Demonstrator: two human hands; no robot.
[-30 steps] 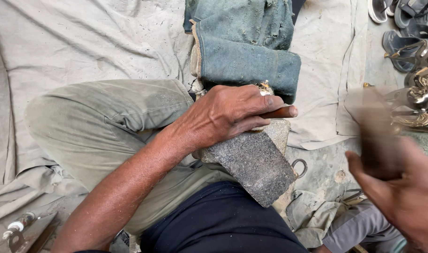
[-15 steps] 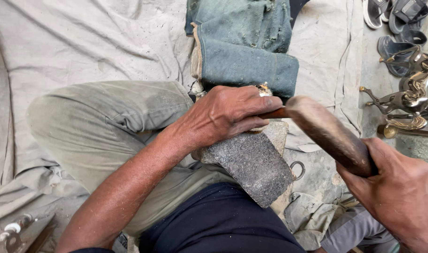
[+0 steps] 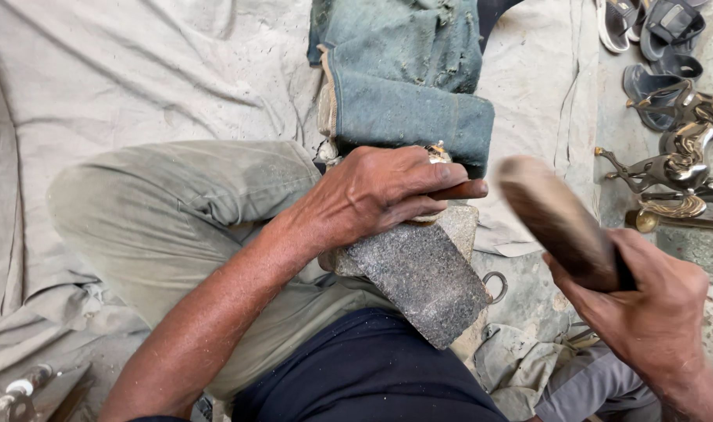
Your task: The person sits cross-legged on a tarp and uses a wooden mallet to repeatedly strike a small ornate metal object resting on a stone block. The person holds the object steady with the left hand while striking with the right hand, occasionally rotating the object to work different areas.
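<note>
Hands at work over a rough grey stone block, which is rested on the lap against the olive-green trouser leg and a dark navy cloth. The left hand is laid across the upper end of the block, fingers curled tight around a slim reddish-brown metal rod — its tip is seen poking out past the fingertips toward the right. A small brass-coloured piece is glimpsed just above the knuckles. The right hand is clenched on the handle of a blurred brown wooden mallet, whose head is held up near the rod tip, not touching it. Folded blue denim cloth lies beyond the block on pale canvas sheeting. Polished brass figures and grey sandals are seen at the right edge — well apart.
</note>
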